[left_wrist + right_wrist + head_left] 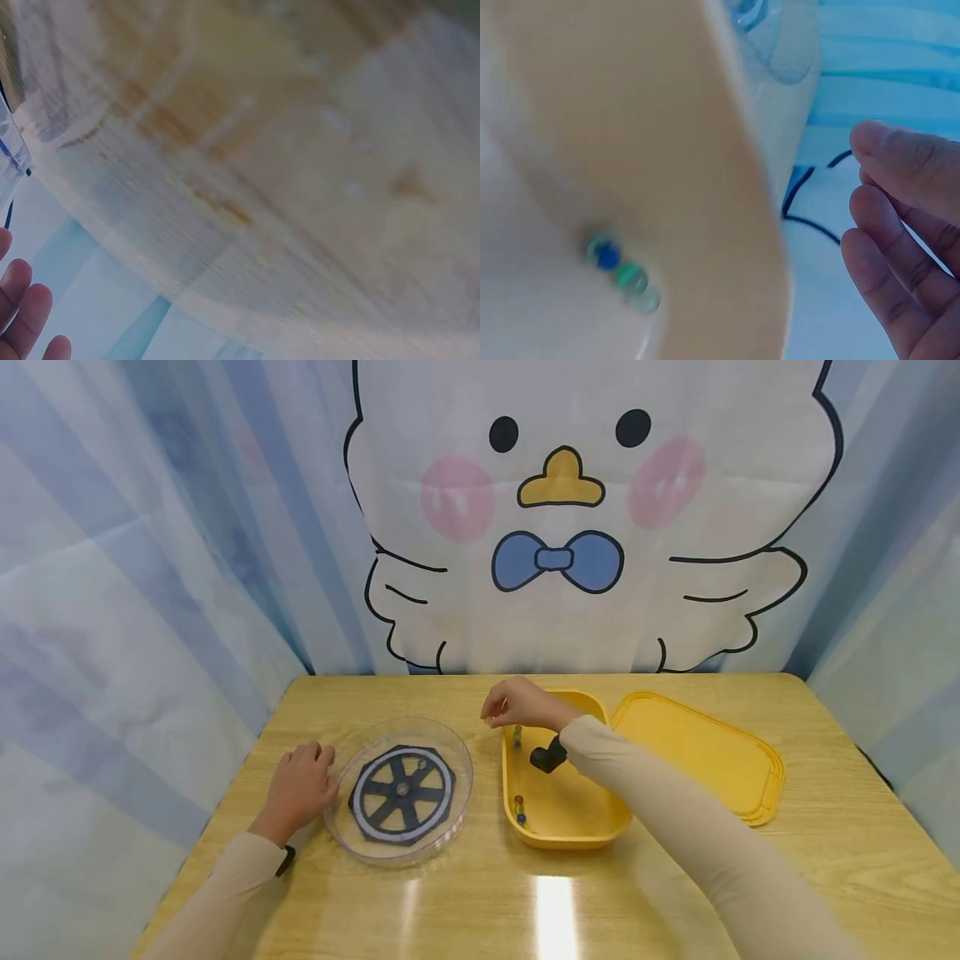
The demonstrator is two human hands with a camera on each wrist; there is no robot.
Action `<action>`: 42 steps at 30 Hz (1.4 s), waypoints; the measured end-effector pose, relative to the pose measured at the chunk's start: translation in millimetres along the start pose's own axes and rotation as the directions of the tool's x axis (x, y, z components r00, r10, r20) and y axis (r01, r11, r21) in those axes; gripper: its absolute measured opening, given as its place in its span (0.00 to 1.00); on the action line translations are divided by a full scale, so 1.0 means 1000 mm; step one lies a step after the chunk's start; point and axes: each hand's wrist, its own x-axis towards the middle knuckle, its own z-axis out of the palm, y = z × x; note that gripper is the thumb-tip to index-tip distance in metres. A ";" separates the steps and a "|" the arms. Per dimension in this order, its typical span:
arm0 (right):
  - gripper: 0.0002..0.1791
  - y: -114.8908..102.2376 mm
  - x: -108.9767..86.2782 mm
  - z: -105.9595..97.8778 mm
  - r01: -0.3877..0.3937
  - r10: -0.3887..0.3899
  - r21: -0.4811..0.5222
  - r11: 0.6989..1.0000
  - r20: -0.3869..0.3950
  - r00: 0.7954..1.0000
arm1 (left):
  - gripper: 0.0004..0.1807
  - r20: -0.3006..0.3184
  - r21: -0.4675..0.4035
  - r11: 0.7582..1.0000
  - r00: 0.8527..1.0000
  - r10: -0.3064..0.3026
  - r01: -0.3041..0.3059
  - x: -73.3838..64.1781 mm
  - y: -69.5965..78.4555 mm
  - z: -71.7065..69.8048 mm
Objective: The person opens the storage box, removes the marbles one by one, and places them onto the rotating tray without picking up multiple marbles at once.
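My right hand [521,703] hovers over the left rim of a yellow tray [570,806], thumb and fingertips drawn together. A tiny pale glint shows at those fingertips; I cannot tell whether they pinch anything. Glass marbles [519,810] lie along the tray's left side, and blue and green marbles [619,262] show in the right wrist view. My left hand [302,785] rests with relaxed fingers at the left side of a round clear dish [459,802]. Within the dish's outline is a dark wheel-shaped piece [402,793] with spokes, and a clear marble [422,765] at its upper right.
Right of the tray lies a flat yellow lid [697,760], partly under its rim in this view. A black wrist camera [550,755] on my right arm hangs above the tray. The wooden table [450,910] ends at a curtain [225,568] behind and on the left.
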 end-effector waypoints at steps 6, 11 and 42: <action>0.07 -0.019 0.019 0.014 0.033 -0.033 0.014 0.999 0.017 0.999 | 0.06 -0.003 -0.008 1.000 1.000 0.002 -0.002 -0.002 0.001 0.000; 0.07 -0.037 0.035 0.024 0.038 -0.040 0.026 0.999 0.049 0.998 | 0.06 0.000 -0.009 1.000 1.000 -0.004 0.004 -0.002 0.002 -0.002; 0.04 -0.066 0.069 0.105 0.050 -0.075 0.105 0.993 0.253 0.964 | 0.07 0.005 -0.018 1.000 1.000 -0.012 0.012 -0.002 0.001 -0.001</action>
